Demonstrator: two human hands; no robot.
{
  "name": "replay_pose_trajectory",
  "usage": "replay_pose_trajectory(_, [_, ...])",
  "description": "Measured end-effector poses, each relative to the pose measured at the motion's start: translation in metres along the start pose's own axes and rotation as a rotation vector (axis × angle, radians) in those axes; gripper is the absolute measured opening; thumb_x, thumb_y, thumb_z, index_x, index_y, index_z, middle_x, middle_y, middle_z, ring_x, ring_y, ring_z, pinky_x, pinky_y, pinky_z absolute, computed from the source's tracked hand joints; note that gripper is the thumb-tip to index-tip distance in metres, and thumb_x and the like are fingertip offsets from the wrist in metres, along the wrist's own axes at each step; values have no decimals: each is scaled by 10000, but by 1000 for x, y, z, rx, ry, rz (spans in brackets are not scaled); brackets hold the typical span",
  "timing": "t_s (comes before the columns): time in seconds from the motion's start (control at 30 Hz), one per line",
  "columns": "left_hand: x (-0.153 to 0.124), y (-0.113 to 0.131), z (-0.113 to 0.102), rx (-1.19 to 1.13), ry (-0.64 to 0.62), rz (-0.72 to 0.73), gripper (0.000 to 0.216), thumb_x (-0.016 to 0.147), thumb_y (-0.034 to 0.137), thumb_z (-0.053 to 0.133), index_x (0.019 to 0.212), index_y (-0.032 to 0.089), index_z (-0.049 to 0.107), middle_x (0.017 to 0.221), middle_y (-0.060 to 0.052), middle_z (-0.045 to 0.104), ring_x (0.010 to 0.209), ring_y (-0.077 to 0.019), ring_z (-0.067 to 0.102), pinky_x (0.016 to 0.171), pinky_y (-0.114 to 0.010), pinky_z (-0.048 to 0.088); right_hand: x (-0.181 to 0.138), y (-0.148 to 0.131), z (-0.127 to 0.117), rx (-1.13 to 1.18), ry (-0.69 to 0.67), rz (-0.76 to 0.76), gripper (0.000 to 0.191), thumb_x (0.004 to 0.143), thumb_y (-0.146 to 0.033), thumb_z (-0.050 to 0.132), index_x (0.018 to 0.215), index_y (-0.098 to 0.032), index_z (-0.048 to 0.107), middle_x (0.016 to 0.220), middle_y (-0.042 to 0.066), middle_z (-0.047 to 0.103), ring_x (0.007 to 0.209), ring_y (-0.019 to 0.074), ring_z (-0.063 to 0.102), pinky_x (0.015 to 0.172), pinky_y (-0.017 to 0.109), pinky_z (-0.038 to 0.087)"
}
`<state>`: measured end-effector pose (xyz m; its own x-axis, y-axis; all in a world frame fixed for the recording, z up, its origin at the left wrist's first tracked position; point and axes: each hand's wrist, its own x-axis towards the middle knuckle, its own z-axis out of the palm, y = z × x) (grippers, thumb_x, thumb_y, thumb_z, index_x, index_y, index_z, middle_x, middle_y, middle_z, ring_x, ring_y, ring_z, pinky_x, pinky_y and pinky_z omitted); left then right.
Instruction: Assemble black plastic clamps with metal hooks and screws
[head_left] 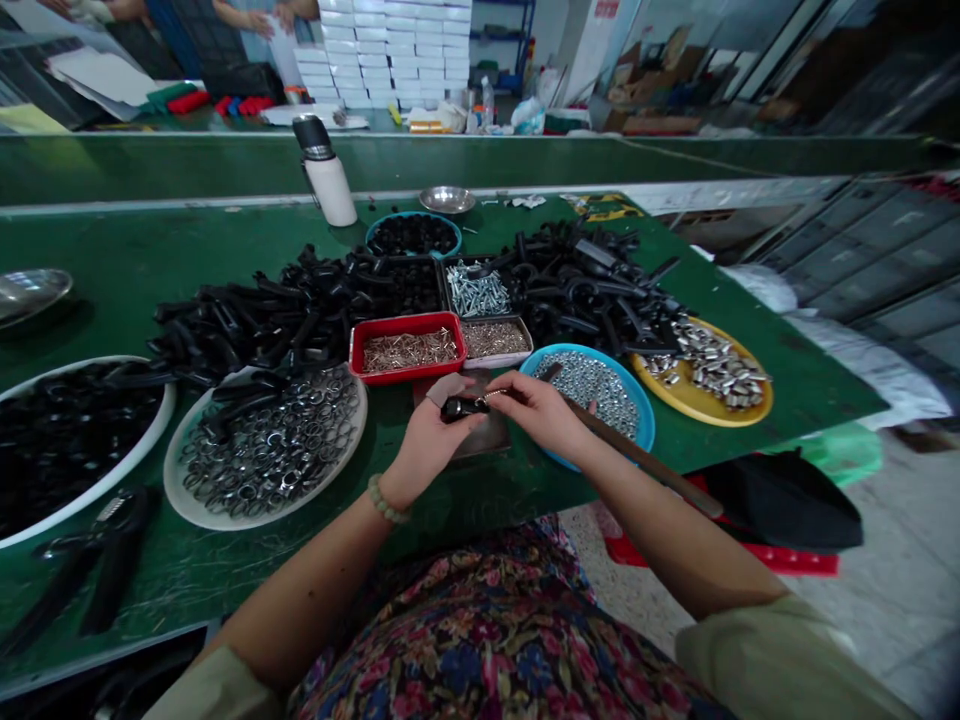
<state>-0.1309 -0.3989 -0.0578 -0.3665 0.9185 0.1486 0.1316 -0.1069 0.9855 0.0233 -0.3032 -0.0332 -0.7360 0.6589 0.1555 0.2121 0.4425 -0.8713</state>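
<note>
My left hand (426,435) is closed around a small black part (459,407), held just above a small metal plate (491,440) at the table's near edge. My right hand (541,410) pinches a thin metal pin against the part's right end. Both hands meet in front of the red tray (360,345) of thin metal pins. A blue bowl (641,415) of small silver nuts lies right behind my right hand. A white plate (187,495) of metal rings sits to the left of my left hand.
Piles of black plastic parts (300,310) cover the middle of the green table (150,260). A yellow plate (705,405) of silver pieces, trays of screws (478,290), a white bottle (330,180), a large white bowl (161,420) and black pliers (82,570) stand around. A wooden stick (645,460) lies under my right forearm.
</note>
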Motion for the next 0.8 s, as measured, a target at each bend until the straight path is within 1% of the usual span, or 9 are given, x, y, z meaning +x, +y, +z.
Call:
replay_pose_trajectory(0.13, [16, 11, -7, 55, -308, -47, 292, 766, 293, 722, 1036, 193, 679, 1049, -51, 703, 1035, -233, 633, 1006, -406, 454, 4, -19, -16, -313, -142, -186, 160, 916, -269, 541, 1006, -189, 646, 984, 62, 663, 940, 192, 604, 850, 344, 469])
replay_pose_trajectory(0.2, [25, 16, -8, -48, -398, -105, 250, 781, 320, 707, 992, 185, 694, 1017, -55, 711, 997, -223, 641, 971, -390, 474, 16, -14, -32, -398, -137, -177, 228, 931, -293, 520, 1112, -198, 621, 1006, 62, 665, 929, 193, 610, 834, 333, 473])
replay_pose_trajectory(0.33, [31, 21, -9, -335, -189, -273, 256, 792, 367, 684, 981, 196, 654, 956, -38, 698, 886, -181, 648, 837, -342, 529, 51, 37, -80, -763, 274, 113, 315, 952, -252, 425, 1195, -139, 590, 1140, 152, 627, 1075, 259, 558, 922, 387, 433])
replay_pose_trajectory(0.4, [31, 23, -12, -310, -121, -259, 224, 792, 372, 677, 913, 188, 633, 889, -25, 680, 834, -168, 638, 787, -319, 529, 67, 69, -103, -953, 291, 233, 330, 911, -157, 414, 1178, -99, 598, 1194, 201, 593, 1155, 310, 500, 962, 447, 395])
replay_pose_trajectory(0.47, [30, 28, -16, -110, -147, -144, 186, 799, 354, 667, 826, 178, 612, 813, -16, 652, 788, -164, 617, 767, -311, 514, 79, 91, -118, -1000, 237, 258, 340, 858, -92, 428, 1144, -91, 612, 1176, 206, 596, 1148, 316, 497, 965, 461, 387])
replay_pose_trajectory(0.57, [27, 40, -23, 357, -234, 78, 153, 820, 327, 649, 826, 181, 603, 824, -30, 641, 820, -197, 597, 814, -354, 487, 86, 102, -125, -959, 240, 218, 261, 808, -110, 490, 1032, -83, 622, 1147, 207, 584, 1098, 293, 514, 953, 425, 407])
replay_pose_trajectory(0.67, [21, 48, -26, 749, -268, 180, 108, 845, 282, 609, 834, 179, 579, 879, -58, 628, 882, -232, 581, 870, -399, 458, 78, 89, -107, -680, 508, 120, 219, 766, -188, 550, 971, -117, 584, 1076, 168, 575, 1019, 273, 534, 897, 415, 450])
replay_pose_trajectory(0.73, [19, 47, -25, 824, -310, 134, 108, 874, 271, 555, 821, 177, 553, 854, -58, 605, 827, -220, 573, 829, -384, 466, 63, 73, -82, -322, 631, 73, 247, 757, -254, 580, 988, -169, 550, 961, 90, 581, 878, 230, 561, 807, 399, 486])
replay_pose_trajectory(0.8, [17, 43, -24, 740, -359, 67, 143, 911, 296, 499, 846, 176, 540, 846, -50, 593, 780, -201, 565, 783, -354, 471, 42, 52, -49, 45, 545, 99, 331, 745, -343, 642, 1025, -217, 520, 861, 20, 562, 706, 173, 543, 690, 356, 502])
